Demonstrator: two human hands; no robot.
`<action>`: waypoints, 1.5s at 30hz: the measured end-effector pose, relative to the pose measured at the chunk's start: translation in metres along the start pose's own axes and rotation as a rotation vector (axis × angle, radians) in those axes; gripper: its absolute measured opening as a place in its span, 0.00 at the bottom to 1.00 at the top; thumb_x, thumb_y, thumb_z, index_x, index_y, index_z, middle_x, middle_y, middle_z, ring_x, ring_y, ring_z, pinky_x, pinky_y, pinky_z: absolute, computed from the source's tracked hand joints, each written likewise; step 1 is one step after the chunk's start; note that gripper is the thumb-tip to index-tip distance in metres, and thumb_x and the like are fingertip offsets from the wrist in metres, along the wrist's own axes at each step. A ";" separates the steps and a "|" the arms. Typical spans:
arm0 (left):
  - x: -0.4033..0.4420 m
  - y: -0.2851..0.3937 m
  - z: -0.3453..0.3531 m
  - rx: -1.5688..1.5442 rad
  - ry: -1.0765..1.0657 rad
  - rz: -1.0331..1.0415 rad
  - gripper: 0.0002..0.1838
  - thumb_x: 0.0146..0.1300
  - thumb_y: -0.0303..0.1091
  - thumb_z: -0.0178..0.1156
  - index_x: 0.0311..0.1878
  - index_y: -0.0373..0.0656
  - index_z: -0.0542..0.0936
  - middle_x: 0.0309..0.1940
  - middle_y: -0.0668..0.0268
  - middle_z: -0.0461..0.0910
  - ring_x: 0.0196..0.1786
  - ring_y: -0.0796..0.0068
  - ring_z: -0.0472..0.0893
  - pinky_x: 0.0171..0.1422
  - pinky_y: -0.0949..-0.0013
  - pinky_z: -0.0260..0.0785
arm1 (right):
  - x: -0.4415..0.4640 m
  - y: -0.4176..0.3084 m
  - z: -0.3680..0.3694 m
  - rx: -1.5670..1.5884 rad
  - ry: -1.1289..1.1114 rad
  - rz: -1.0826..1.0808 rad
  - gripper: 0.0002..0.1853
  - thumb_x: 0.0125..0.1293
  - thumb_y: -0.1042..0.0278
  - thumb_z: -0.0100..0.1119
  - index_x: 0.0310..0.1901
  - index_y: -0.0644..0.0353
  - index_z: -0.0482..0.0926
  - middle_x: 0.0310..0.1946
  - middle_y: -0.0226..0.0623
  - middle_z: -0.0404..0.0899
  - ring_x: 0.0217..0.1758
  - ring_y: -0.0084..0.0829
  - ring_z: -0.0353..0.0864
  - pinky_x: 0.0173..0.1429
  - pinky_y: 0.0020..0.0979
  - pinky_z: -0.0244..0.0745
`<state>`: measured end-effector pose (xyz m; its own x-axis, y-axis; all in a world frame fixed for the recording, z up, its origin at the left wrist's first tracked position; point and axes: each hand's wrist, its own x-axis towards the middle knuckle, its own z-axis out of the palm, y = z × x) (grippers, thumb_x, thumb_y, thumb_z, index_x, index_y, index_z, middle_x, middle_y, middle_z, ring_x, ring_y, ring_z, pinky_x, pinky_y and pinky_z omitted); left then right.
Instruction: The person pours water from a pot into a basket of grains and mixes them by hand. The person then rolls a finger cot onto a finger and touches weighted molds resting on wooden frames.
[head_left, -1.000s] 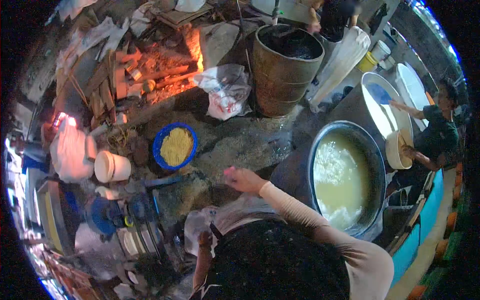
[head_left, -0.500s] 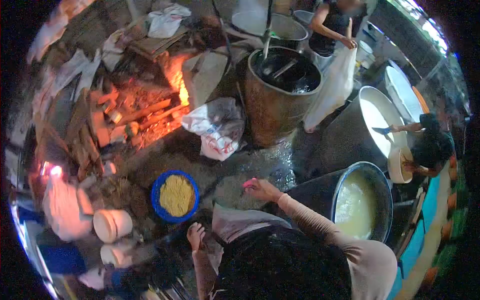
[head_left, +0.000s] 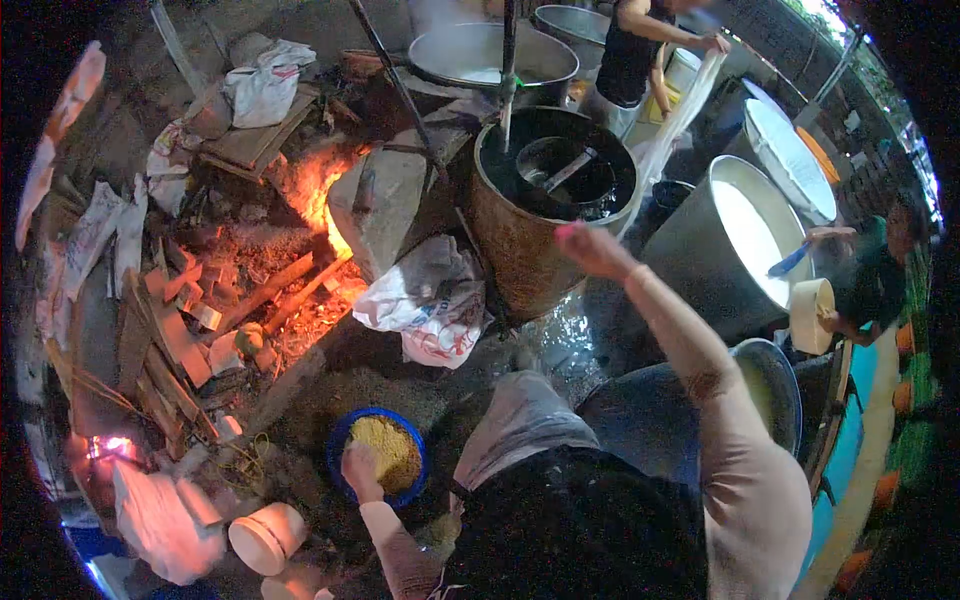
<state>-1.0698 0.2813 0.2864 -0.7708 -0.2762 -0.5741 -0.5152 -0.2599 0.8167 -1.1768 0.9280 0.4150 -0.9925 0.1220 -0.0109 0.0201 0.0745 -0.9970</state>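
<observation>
In the head view, the left hand [head_left: 362, 470] is at the near side of a blue bowl [head_left: 425, 462], over the yellow crumbly stuff [head_left: 400, 455] in it. The work of this moment seems to be reaching into that bowl. Its fingers look loosely bent, but blur hides how far open they are and whether they hold anything. The right hand [head_left: 603, 252] is raised in front of the barrel [head_left: 515, 245], its fingers closed on a small pink thing [head_left: 568, 232] too blurred to name.

Taking any of the yellow stuff would call for cupped fingers and a level lift clear of the rim, with the bowl kept steady.

The bowl sits upright on the floor, left of the person's knee. It is round and deep blue; the stuff inside looks dry, pale and clumpy, heaped below the rim. A white bucket [head_left: 268, 538] lies tilted nearby, and a crumpled white sack [head_left: 430, 310] lies between the fire [head_left: 325, 215] and the barrel, which holds dark liquid and a pan with a handle [head_left: 572, 170].
</observation>
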 end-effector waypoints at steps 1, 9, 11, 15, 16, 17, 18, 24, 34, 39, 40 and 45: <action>0.007 0.005 0.005 -0.037 0.000 0.055 0.21 0.63 0.45 0.55 0.53 0.41 0.74 0.51 0.57 0.76 0.54 0.59 0.76 0.55 0.59 0.68 | 0.027 0.008 -0.031 -0.673 -0.049 -0.193 0.21 0.57 0.60 0.62 0.51 0.59 0.74 0.41 0.42 0.79 0.43 0.37 0.80 0.48 0.36 0.75; 0.038 -0.066 0.029 0.569 0.057 0.481 0.26 0.64 0.46 0.53 0.58 0.37 0.73 0.53 0.55 0.76 0.55 0.55 0.76 0.60 0.52 0.68 | 0.157 -0.045 -0.132 -1.376 -0.170 -0.420 0.50 0.49 0.49 0.68 0.69 0.58 0.51 0.57 0.50 0.67 0.58 0.52 0.69 0.62 0.44 0.66; 0.002 -0.098 0.067 0.052 0.149 0.319 0.23 0.66 0.42 0.51 0.56 0.34 0.74 0.51 0.56 0.77 0.52 0.56 0.77 0.56 0.52 0.71 | 0.179 -0.043 -0.148 -1.453 -0.332 -0.357 0.53 0.49 0.45 0.67 0.70 0.58 0.48 0.58 0.50 0.67 0.59 0.51 0.68 0.63 0.45 0.63; -0.022 -0.132 0.152 0.271 0.183 0.082 0.19 0.66 0.38 0.50 0.55 0.35 0.75 0.50 0.55 0.78 0.50 0.57 0.78 0.52 0.52 0.72 | 0.216 -0.016 -0.188 -1.437 -0.618 -0.316 0.57 0.49 0.36 0.63 0.72 0.54 0.43 0.57 0.51 0.69 0.59 0.51 0.69 0.64 0.45 0.62; -0.018 -0.141 0.172 0.335 0.187 0.001 0.18 0.66 0.37 0.50 0.54 0.36 0.75 0.49 0.55 0.78 0.49 0.58 0.78 0.51 0.52 0.73 | 0.224 0.001 -0.198 -1.425 -0.661 -0.356 0.56 0.49 0.36 0.62 0.72 0.53 0.42 0.55 0.51 0.71 0.58 0.52 0.70 0.64 0.45 0.62; -0.014 -0.149 0.187 0.400 0.189 -0.085 0.17 0.66 0.35 0.50 0.54 0.37 0.75 0.49 0.55 0.78 0.48 0.58 0.78 0.49 0.52 0.73 | 0.232 0.027 -0.211 -1.332 -0.635 -0.499 0.50 0.52 0.37 0.60 0.70 0.54 0.49 0.49 0.51 0.75 0.50 0.52 0.76 0.56 0.46 0.70; -0.010 -0.154 0.199 0.408 0.198 -0.099 0.17 0.66 0.35 0.50 0.54 0.37 0.75 0.49 0.55 0.78 0.48 0.58 0.78 0.49 0.52 0.73 | 0.238 0.031 -0.217 -1.321 -0.649 -0.491 0.50 0.52 0.37 0.60 0.70 0.54 0.49 0.49 0.51 0.75 0.50 0.52 0.76 0.56 0.46 0.70; -0.012 -0.083 0.295 -0.047 -0.011 0.124 0.17 0.65 0.36 0.55 0.54 0.40 0.74 0.45 0.59 0.79 0.45 0.65 0.79 0.47 0.61 0.73 | 0.254 0.068 -0.228 -1.442 -0.924 -0.215 0.33 0.60 0.38 0.52 0.55 0.62 0.67 0.33 0.49 0.80 0.33 0.51 0.80 0.35 0.49 0.75; -0.017 -0.077 0.284 -0.463 0.021 0.038 0.19 0.65 0.42 0.57 0.54 0.40 0.73 0.45 0.60 0.79 0.42 0.72 0.79 0.42 0.65 0.72 | 0.275 0.055 -0.168 -1.719 -1.009 -0.065 0.17 0.62 0.61 0.50 0.47 0.63 0.79 0.43 0.46 0.81 0.48 0.43 0.81 0.50 0.41 0.77; -0.065 -0.094 0.308 -0.167 0.359 0.286 0.19 0.65 0.44 0.57 0.53 0.42 0.73 0.44 0.59 0.79 0.42 0.65 0.79 0.41 0.64 0.74 | 0.272 0.074 -0.111 -1.925 -1.123 0.092 0.15 0.62 0.66 0.50 0.47 0.58 0.82 0.48 0.41 0.81 0.52 0.39 0.80 0.51 0.40 0.76; -0.069 -0.116 0.295 -0.160 0.361 0.215 0.18 0.65 0.43 0.56 0.52 0.42 0.74 0.45 0.59 0.79 0.43 0.63 0.80 0.42 0.63 0.74 | 0.271 0.079 -0.102 -2.006 -1.165 -0.001 0.14 0.62 0.66 0.50 0.45 0.56 0.83 0.48 0.39 0.81 0.54 0.39 0.79 0.51 0.41 0.76; -0.108 -0.156 0.290 -0.220 0.487 0.130 0.14 0.65 0.39 0.57 0.48 0.41 0.76 0.45 0.63 0.79 0.46 0.68 0.79 0.48 0.65 0.73 | 0.285 0.120 -0.070 -1.895 -1.152 -0.009 0.14 0.60 0.68 0.49 0.41 0.54 0.84 0.44 0.41 0.82 0.50 0.39 0.80 0.48 0.42 0.78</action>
<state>-1.0146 0.6197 0.2378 -0.5329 -0.7019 -0.4727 -0.2967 -0.3681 0.8812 -1.4485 1.0409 0.2973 -0.5996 -0.2937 -0.7445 -0.6307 0.7460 0.2137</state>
